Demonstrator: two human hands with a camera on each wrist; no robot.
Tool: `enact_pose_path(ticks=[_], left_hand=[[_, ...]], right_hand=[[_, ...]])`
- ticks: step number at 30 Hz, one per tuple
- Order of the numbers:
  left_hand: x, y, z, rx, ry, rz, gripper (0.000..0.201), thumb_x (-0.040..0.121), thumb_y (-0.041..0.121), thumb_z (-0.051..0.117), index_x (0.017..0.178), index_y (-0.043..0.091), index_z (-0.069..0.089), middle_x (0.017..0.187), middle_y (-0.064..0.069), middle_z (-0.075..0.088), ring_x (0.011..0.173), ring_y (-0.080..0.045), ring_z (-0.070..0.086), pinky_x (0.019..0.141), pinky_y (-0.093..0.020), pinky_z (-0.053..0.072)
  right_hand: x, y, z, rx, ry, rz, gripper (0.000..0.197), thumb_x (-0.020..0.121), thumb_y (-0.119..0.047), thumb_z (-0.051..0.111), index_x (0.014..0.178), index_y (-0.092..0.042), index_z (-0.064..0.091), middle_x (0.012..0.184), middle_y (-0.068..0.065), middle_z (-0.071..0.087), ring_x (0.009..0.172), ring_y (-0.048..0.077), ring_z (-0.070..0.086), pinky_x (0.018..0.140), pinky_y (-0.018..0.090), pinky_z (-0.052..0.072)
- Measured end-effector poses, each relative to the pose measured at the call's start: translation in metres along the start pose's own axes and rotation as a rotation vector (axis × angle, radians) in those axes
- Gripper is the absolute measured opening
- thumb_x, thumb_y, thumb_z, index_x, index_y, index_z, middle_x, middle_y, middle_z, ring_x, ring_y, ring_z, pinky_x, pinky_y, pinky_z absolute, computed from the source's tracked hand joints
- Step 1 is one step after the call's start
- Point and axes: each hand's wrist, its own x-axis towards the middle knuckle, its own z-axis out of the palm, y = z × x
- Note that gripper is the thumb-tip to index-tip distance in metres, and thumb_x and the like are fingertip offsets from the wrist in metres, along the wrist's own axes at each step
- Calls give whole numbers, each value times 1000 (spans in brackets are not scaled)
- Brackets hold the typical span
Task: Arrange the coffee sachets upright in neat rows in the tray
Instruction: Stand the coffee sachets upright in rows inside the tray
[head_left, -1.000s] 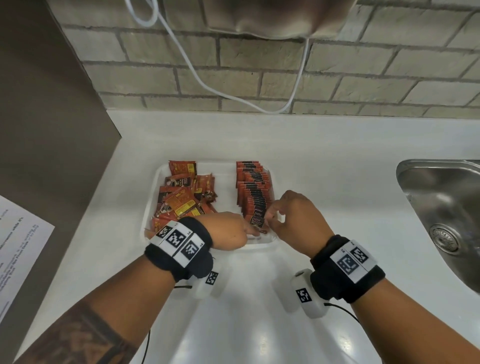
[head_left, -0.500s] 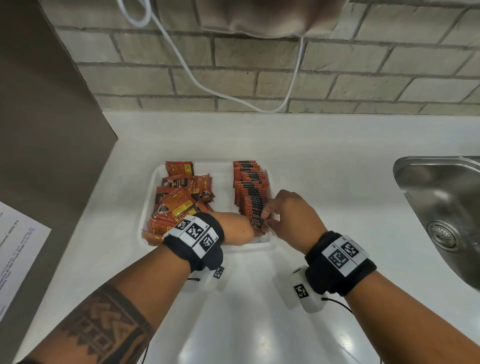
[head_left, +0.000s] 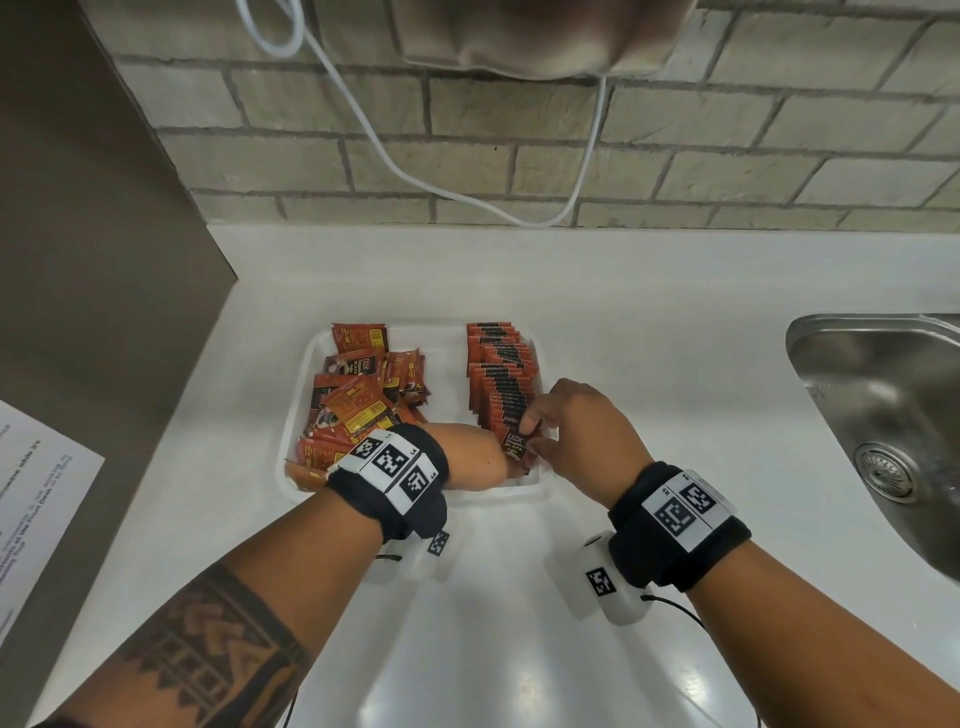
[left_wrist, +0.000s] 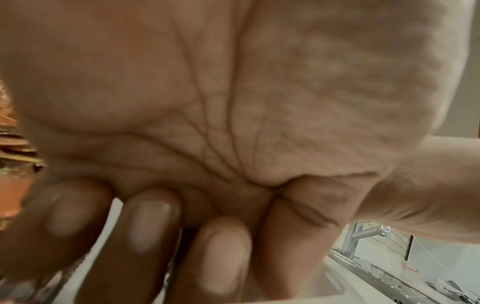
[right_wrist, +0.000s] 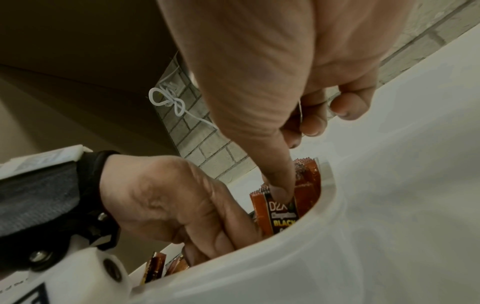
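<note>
A white tray (head_left: 522, 490) sits on the counter. Its left half holds a loose pile of red sachets (head_left: 358, 400). Along its right side, a row of sachets (head_left: 501, 379) stands upright. My right hand (head_left: 532, 436) pinches the top of the front sachet (head_left: 517, 445) at the row's near end. In the right wrist view the thumb (right_wrist: 281, 193) presses on that sachet (right_wrist: 281, 218). My left hand (head_left: 475, 457) is low in the tray just left of it, with its fingers (left_wrist: 150, 222) curled into the palm and nothing visible in them.
A steel sink (head_left: 883, 415) is set into the white counter (head_left: 649, 312) at the right. A printed sheet (head_left: 31, 493) lies at the far left below a brown panel (head_left: 78, 234). A white cable (head_left: 467, 197) hangs on the brick wall behind.
My left hand has shifted slightly right, closer to the near end of the upright row. The right hand stays at the front sachet.
</note>
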Motion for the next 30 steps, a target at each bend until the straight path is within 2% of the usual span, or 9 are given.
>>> enact_pose_path(ticks=[7, 9, 12, 13, 16, 18, 23, 27, 30], left_hand=[[4, -2, 2, -57, -6, 18, 38, 109, 38, 32, 129, 15, 55, 124, -12, 63, 111, -28, 59, 91, -29, 42], [5, -2, 4, -64, 28, -12, 45, 107, 45, 34, 127, 13, 59, 123, -12, 65, 112, -29, 61, 93, -34, 45], [5, -5, 7, 43, 97, -35, 54, 104, 52, 37, 127, 10, 63, 123, -11, 66, 115, -29, 61, 96, -38, 46], [4, -4, 7, 78, 80, -16, 51, 105, 49, 36, 129, 11, 61, 126, -11, 65, 116, -29, 60, 98, -38, 46], [3, -2, 4, 144, -24, 63, 38, 111, 26, 30, 140, 13, 50, 137, -15, 57, 120, -29, 56, 104, -36, 44], [1, -2, 1, 171, -35, 79, 39, 110, 17, 29, 146, 13, 45, 141, -16, 53, 122, -31, 55, 105, -35, 44], [-5, 2, 0, 286, -39, 114, 48, 107, 9, 30, 154, 17, 35, 145, -16, 50, 124, -31, 53, 102, -33, 41], [-6, 0, -1, 212, -38, 85, 52, 104, 9, 31, 156, 18, 32, 147, -17, 49, 128, -32, 51, 110, -39, 41], [-9, 2, -2, 198, -39, 69, 53, 104, 7, 31, 156, 17, 31, 148, -17, 48, 129, -32, 51, 111, -38, 40]], right_hand=[[-1, 0, 1, -1, 2, -2, 15, 83, -19, 77, 96, -25, 74, 97, -3, 58, 92, 16, 53, 77, 32, 49], [0, 1, 2, 6, 3, 0, 16, 83, -18, 76, 96, -26, 74, 98, -3, 58, 92, 16, 53, 77, 32, 49], [1, 1, 4, 18, 8, -1, 16, 82, -16, 76, 94, -26, 73, 99, -2, 60, 93, 16, 56, 78, 34, 51], [2, 0, 4, 24, 12, -2, 15, 82, -15, 75, 93, -25, 73, 98, -2, 61, 92, 17, 56, 78, 34, 52], [4, -1, 6, 47, 29, -3, 14, 82, -12, 73, 89, -24, 72, 96, -3, 60, 90, 17, 55, 77, 34, 51], [5, -2, 7, 52, 32, -5, 14, 82, -10, 72, 87, -23, 72, 94, -4, 59, 88, 17, 55, 76, 34, 51], [9, -3, 8, 52, 28, -1, 13, 82, -9, 71, 87, -21, 72, 90, -6, 54, 82, 15, 51, 73, 33, 51], [9, -3, 8, 50, 21, -8, 12, 83, -10, 71, 86, -21, 72, 91, -5, 56, 80, 15, 54, 71, 32, 51], [9, -3, 8, 57, 21, -6, 12, 83, -10, 71, 86, -22, 71, 91, -5, 57, 80, 15, 54, 70, 31, 51]])
